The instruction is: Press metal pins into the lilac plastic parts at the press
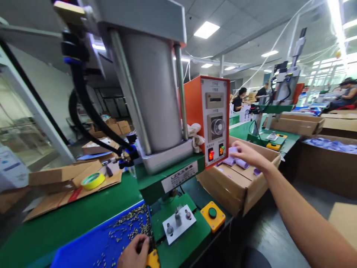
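My right hand (248, 154) reaches over the cardboard box (225, 193) beside the press, its fingers closed on a light purple piece (233, 150). More purple pieces (242, 163) lie in that box on cardboard. Low in the view, my left hand (134, 252) is at the right edge of the blue tray (80, 247), thumb and fingers curled together. Whatever they pinch is too small or hidden to name. Small brass-coloured metal parts (138, 219) are scattered in the tray. A yellow button box (153, 259) is partly covered beside my left hand.
The grey press (153, 93) stands over a metal fixture plate (179, 224) with a pin. Its orange control box (205, 123) has lit switches. A green button (212, 213) sits right of the plate. Yellow tape (93, 181) rests on cardboard at left. Other people work farther back.
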The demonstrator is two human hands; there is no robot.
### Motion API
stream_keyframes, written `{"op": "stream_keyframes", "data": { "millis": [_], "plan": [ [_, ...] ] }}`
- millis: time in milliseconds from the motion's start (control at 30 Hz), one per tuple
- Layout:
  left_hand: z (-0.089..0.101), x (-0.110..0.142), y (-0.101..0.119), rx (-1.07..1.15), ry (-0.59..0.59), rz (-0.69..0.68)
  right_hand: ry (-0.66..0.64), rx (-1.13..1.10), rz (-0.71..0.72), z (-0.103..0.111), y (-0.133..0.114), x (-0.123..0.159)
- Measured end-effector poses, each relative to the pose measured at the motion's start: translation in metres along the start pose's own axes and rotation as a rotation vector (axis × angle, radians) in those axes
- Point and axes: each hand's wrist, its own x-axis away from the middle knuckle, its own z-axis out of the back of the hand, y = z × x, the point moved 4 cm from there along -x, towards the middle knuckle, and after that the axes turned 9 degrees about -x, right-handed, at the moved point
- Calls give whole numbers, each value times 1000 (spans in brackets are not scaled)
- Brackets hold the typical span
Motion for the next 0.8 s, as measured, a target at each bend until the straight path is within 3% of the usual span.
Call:
{"op": "stream_keyframes", "data": {
  "millis": [67,133,200,267,333,433,533,700,800],
  "plan": [
    [-3,1,-2,22,10,-33,109,-260,84,-7,-12,31],
    [-5,2,-4,27,23,-50,177,-817,223,-33,-37,63],
    [-6,2,-6,25,20,-48,60,-1191,298,-79,-73,86],
    [-7,2,-6,29,2,-41,-81,-1392,317,-124,-108,95],
    [-7,2,-6,33,-16,-36,-153,-1505,318,-157,-132,94],
    [-7,4,-6,53,-4,-45,-191,-1562,332,-178,-144,88],
    [-6,6,-6,73,7,-54,-215,-1517,355,-180,-143,87],
    [-5,9,-6,62,-6,-42,-271,-1228,383,-177,-145,95],
    [-5,10,-4,70,-16,-49,-179,-1014,449,-172,-144,98]
  ]
}}
